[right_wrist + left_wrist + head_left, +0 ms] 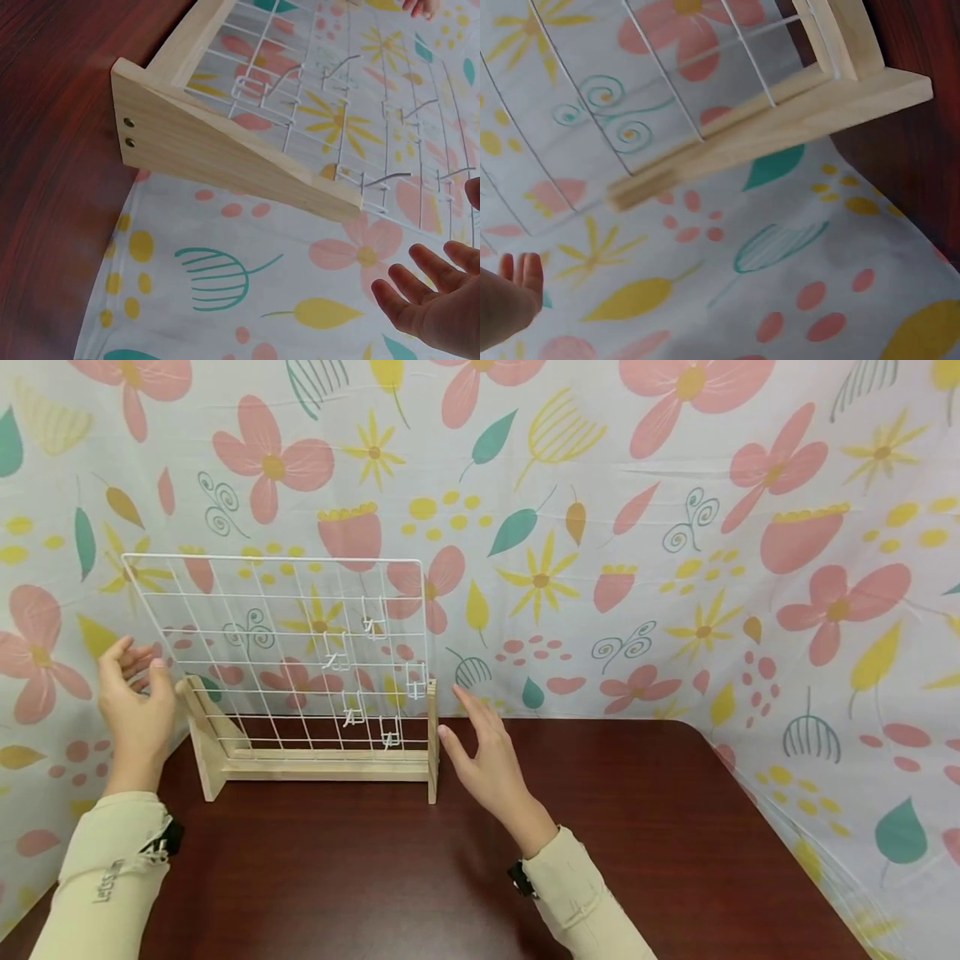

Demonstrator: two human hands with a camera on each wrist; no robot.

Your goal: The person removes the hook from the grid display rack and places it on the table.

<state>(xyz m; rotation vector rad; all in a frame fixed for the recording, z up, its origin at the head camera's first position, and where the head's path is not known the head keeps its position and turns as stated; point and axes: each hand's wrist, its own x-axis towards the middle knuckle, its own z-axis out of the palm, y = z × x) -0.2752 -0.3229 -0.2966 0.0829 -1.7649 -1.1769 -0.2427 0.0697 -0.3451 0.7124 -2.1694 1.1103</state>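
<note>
A white wire grid panel point(277, 647) stands upright in a pale wooden stand point(322, 768) toward the back left of the table. Several white wire hooks point(352, 706) hang on the right part of the grid. My left hand point(138, 706) is raised beside the stand's left end, fingers loosely bent and holding nothing. Beyond the right wooden side piece point(225, 142) is my right hand point(487, 756), its fingers extended and nothing in its grasp. In the right wrist view, the fingers of the right hand point(442, 292) spread near the hooks.
A dark reddish-brown table point(600, 827) with a rounded far corner carries the stand. Behind it and along the sides hangs a white cloth point(570, 635) printed with flowers and leaves, close behind the grid. Both sleeves are cream, each with a dark wrist strap point(171, 837).
</note>
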